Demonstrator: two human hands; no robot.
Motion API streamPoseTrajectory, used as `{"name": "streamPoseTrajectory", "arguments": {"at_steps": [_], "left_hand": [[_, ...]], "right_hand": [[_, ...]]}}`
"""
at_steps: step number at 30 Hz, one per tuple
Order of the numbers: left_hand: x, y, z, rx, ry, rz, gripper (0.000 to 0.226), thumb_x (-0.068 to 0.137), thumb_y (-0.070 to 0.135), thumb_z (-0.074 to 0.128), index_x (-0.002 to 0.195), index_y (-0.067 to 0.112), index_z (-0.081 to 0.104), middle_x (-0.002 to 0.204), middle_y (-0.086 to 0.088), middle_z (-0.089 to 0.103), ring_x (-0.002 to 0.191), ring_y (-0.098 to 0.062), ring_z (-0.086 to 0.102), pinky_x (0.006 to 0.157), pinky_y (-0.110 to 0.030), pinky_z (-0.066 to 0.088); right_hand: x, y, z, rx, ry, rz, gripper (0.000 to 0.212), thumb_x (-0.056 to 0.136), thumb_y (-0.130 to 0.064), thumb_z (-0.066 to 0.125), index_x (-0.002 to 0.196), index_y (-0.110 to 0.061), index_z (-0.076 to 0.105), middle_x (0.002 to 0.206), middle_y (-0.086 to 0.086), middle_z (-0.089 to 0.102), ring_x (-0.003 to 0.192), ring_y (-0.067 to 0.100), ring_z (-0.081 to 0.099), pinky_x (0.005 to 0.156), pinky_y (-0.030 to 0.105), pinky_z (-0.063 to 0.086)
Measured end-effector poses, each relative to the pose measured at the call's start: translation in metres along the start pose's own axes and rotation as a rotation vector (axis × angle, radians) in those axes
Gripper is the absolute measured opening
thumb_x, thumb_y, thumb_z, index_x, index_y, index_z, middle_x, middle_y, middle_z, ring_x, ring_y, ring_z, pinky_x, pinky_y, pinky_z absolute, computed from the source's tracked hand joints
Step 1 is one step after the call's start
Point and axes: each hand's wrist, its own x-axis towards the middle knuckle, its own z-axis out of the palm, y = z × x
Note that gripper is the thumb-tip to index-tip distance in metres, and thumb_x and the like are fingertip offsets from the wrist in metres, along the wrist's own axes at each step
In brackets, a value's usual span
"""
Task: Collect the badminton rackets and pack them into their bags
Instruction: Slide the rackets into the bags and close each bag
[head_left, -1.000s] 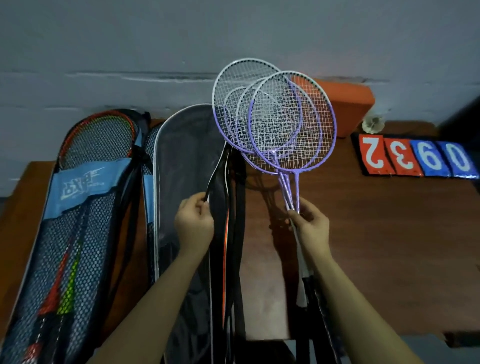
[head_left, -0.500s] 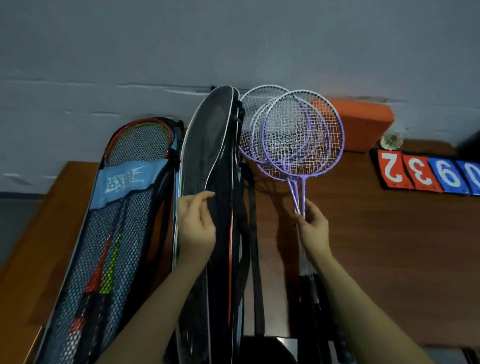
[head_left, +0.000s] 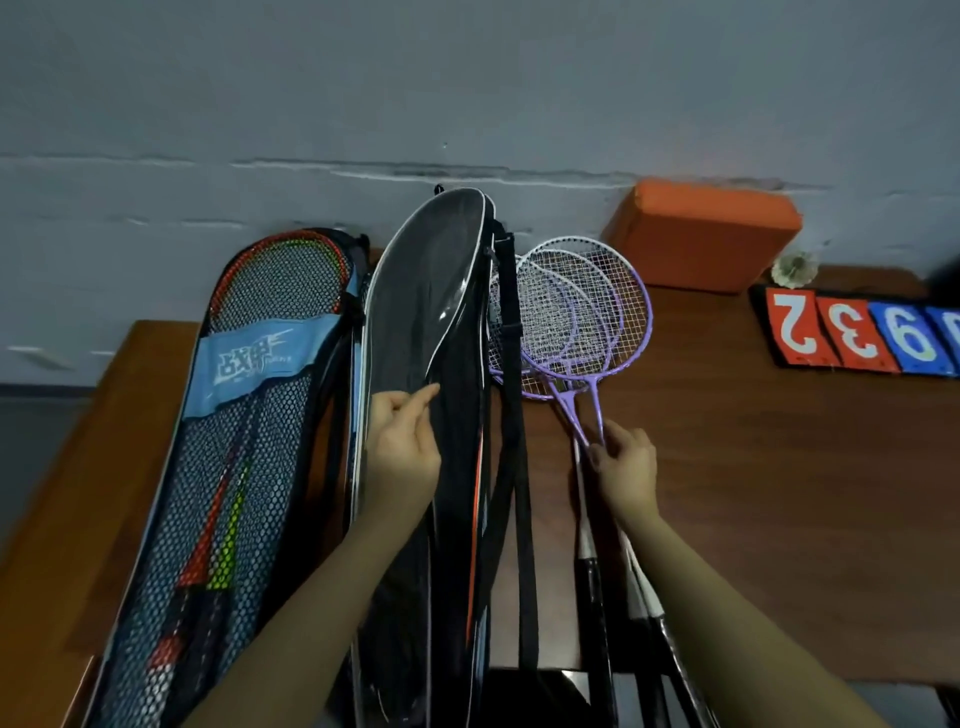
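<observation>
**Purple rackets in my right hand, black bag in my left**

My right hand pinches the thin shafts of the purple rackets just below their throats, fingers curled round them. Their white-strung heads overlap and lie flat on the brown bench, fanned toward the far wall, with the leftmost head partly tucked behind the strap of the black bag. The black-wrapped handles run back toward me, under my wrist and off the near edge.

Just left of the rackets, the black bag stands lengthwise, its rounded head end reaching past the bench's far edge up against the grey wall. It has white piping and a thin orange stripe down its side. My left hand is on its front panel, thumb and forefinger closing on the edge of the flap near the piping; I cannot tell how firm that grip is.

Further left lies a mesh bag with red and green rackets inside. Its blue band carries white Chinese characters, seen upside down; I cannot read them surely.

Far right on the bench sit flip score cards: red 2 and 3, blue 9, and a further blue card cut off by the frame edge. Behind them, by the wall, are an orange block and a small shuttlecock.
</observation>
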Motion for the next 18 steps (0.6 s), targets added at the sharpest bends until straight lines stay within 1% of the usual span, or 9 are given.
{"name": "streamPoseTrajectory", "arguments": {"at_steps": [3, 6, 8, 10, 12, 14, 16, 18], "left_hand": [[-0.001, 0.001, 0.011, -0.005, -0.035, -0.008, 0.029, 0.09, -0.005, 0.049, 0.117, -0.002, 0.059, 0.093, -0.005, 0.043, 0.073, -0.004, 0.046, 0.074, -0.001, 0.037], [0.002, -0.003, 0.016, 0.009, -0.038, -0.039, 0.03, 0.09, -0.005, 0.047, 0.118, -0.004, 0.058, 0.094, -0.006, 0.042, 0.072, -0.006, 0.044, 0.074, 0.0, 0.036], [0.003, -0.006, 0.016, 0.028, -0.03, -0.052, 0.03, 0.09, -0.005, 0.048, 0.118, -0.004, 0.058, 0.094, -0.006, 0.042, 0.073, -0.01, 0.045, 0.074, 0.001, 0.035], [0.003, -0.006, 0.016, 0.041, -0.028, -0.043, 0.03, 0.088, -0.004, 0.052, 0.118, -0.004, 0.058, 0.095, -0.006, 0.042, 0.076, -0.012, 0.047, 0.076, 0.001, 0.034], [0.002, -0.005, 0.017, 0.05, -0.036, -0.046, 0.035, 0.084, -0.002, 0.061, 0.119, -0.004, 0.057, 0.096, -0.007, 0.041, 0.073, -0.01, 0.045, 0.077, -0.001, 0.034], [0.001, -0.004, 0.018, 0.064, -0.06, -0.03, 0.043, 0.077, -0.005, 0.067, 0.119, -0.005, 0.056, 0.096, -0.009, 0.041, 0.07, -0.003, 0.038, 0.079, 0.003, 0.031], [0.0, -0.004, 0.019, 0.076, -0.074, -0.003, 0.046, 0.075, -0.012, 0.065, 0.12, -0.005, 0.056, 0.097, -0.01, 0.042, 0.074, 0.0, 0.036, 0.082, 0.006, 0.027], [0.002, -0.003, 0.02, 0.064, -0.061, -0.02, 0.044, 0.078, -0.014, 0.061, 0.121, -0.004, 0.056, 0.099, -0.008, 0.04, 0.078, 0.001, 0.039, 0.083, 0.007, 0.026]], "right_hand": [[0.0, 0.004, -0.005, 0.014, -0.026, 0.0, 0.031, 0.081, -0.003, 0.06, 0.11, -0.012, 0.066, 0.089, 0.012, 0.055, 0.086, 0.03, 0.054, 0.072, 0.027, 0.036], [-0.005, 0.005, -0.008, 0.046, 0.005, -0.097, 0.032, 0.083, -0.001, 0.059, 0.113, -0.009, 0.065, 0.084, 0.008, 0.052, 0.077, 0.022, 0.052, 0.07, 0.023, 0.034], [-0.004, 0.0, -0.01, 0.069, 0.031, -0.142, 0.034, 0.087, 0.001, 0.057, 0.12, -0.004, 0.061, 0.088, 0.009, 0.051, 0.079, 0.018, 0.05, 0.071, 0.017, 0.032], [0.004, -0.005, -0.011, 0.059, 0.025, -0.162, 0.037, 0.089, 0.002, 0.054, 0.125, -0.005, 0.057, 0.093, 0.013, 0.052, 0.082, 0.018, 0.05, 0.073, 0.015, 0.031], [0.016, -0.01, -0.009, 0.029, -0.031, -0.14, 0.039, 0.09, -0.001, 0.052, 0.127, -0.01, 0.057, 0.096, 0.014, 0.052, 0.085, 0.022, 0.053, 0.073, 0.02, 0.033], [0.027, -0.012, -0.004, -0.033, -0.101, -0.128, 0.035, 0.091, -0.008, 0.052, 0.125, -0.014, 0.059, 0.094, 0.012, 0.053, 0.089, 0.028, 0.056, 0.072, 0.025, 0.037], [0.032, -0.011, 0.001, -0.074, -0.142, -0.124, 0.029, 0.093, -0.015, 0.052, 0.12, -0.017, 0.062, 0.089, 0.01, 0.052, 0.089, 0.033, 0.057, 0.071, 0.031, 0.041], [0.031, -0.009, 0.002, -0.089, -0.147, -0.106, 0.031, 0.09, -0.014, 0.055, 0.119, -0.019, 0.063, 0.088, 0.01, 0.051, 0.089, 0.035, 0.057, 0.073, 0.036, 0.046]]}}
